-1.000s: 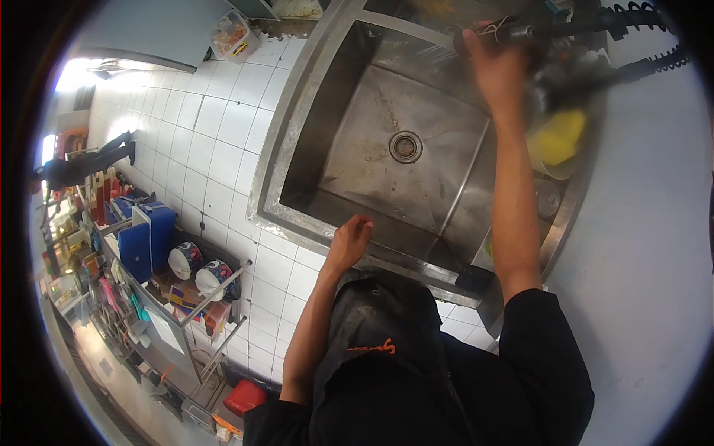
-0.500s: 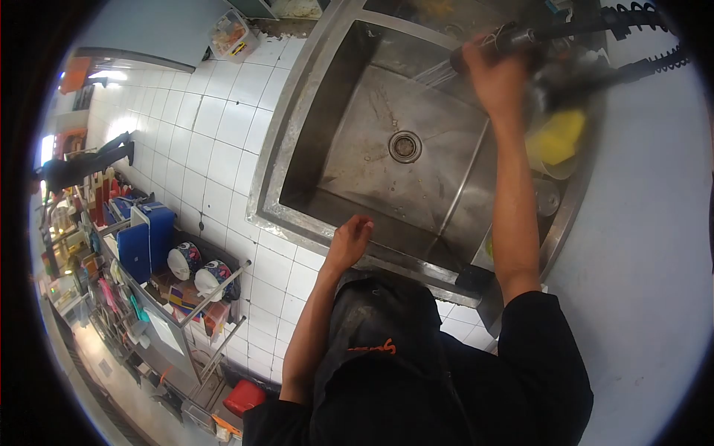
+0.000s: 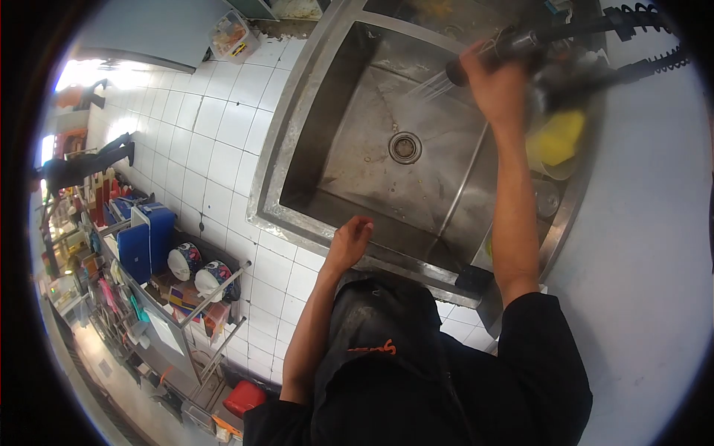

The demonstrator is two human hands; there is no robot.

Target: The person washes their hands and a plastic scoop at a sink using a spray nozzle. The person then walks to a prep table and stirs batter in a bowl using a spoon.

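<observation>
Shelving [image 3: 216, 294] stands well off to the left of my left fingers, bearing a blue case [image 3: 145, 241] and two patterned bowls [image 3: 214, 276]. Nearer to those fingers runs the white tiled floor [image 3: 223, 163], and on it, farther ahead, sits a clear tub [image 3: 232, 37]. My left hand [image 3: 349, 245] is at the near edge of the sink [image 3: 282, 149], its fingers loosely curled; I cannot tell whether the tips meet, or whether the hand touches the rim. Ahead and to the right of those fingertips is the round drain [image 3: 405, 148] in the basin floor. Farther ahead, just left of my right fingers, thin streams of water [image 3: 431, 88] come from the nozzle of a black sprayer [image 3: 513, 47]. My right hand [image 3: 500, 91] has its fingers clamped around that sprayer, over the far right part of the sink. Something blurred lies just right of my wrist, a yellow object [image 3: 559, 137] sits to the right of my forearm, and a coiled hose [image 3: 632, 18] is farther right of those gripping fingers.
</observation>
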